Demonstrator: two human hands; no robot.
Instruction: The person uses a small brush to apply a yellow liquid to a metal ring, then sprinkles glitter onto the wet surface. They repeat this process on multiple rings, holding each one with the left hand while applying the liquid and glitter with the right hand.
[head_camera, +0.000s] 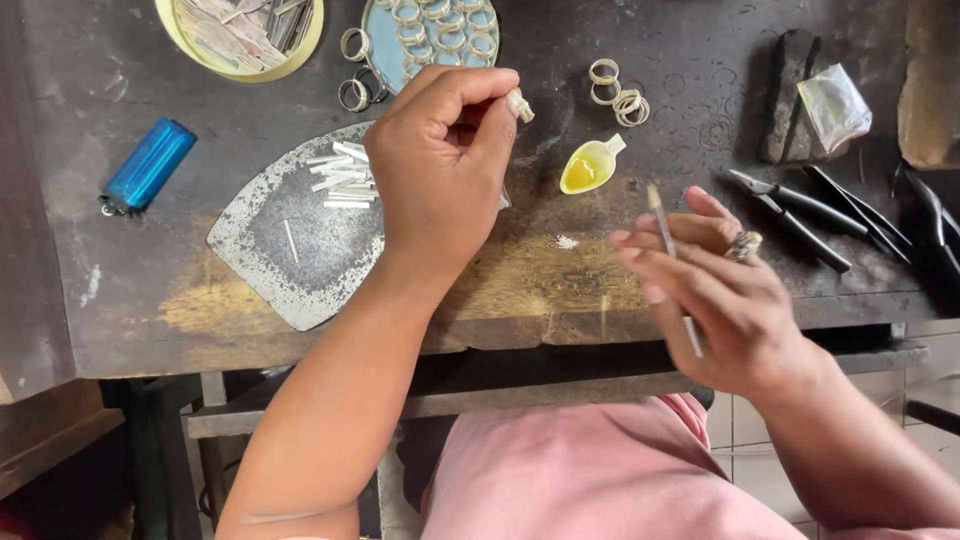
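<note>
left hand (440, 165): raised over the dark worn wooden surface (150, 290), fingers curled tight, thumb and forefinger pinched on a small pale metal ring piece (519, 105)
ring piece: sticks out past the fingertips at the upper right of the left hand, above the surface, not touching it
right hand (725, 295): fingers loosely closed round a thin grey metal rod (672, 250); a patterned ring on one finger
rod: runs diagonally through the right-hand fingers, upper tip pointing towards the small yellow spoon-shaped dish (590, 166), lower end out below the palm
gap: ring piece and rod tip well apart, yellow dish between them
under left hand: grey fan-shaped metal plate (285, 235) with a heap of short silver strips (342, 176) just beside the wrist
top edge: pale blue round tray of silver rings (440, 25), loose rings near it
far left: blue lighter (148, 165)
far right: black-handled pliers (800, 210) lying on the surface, near the right hand
</note>
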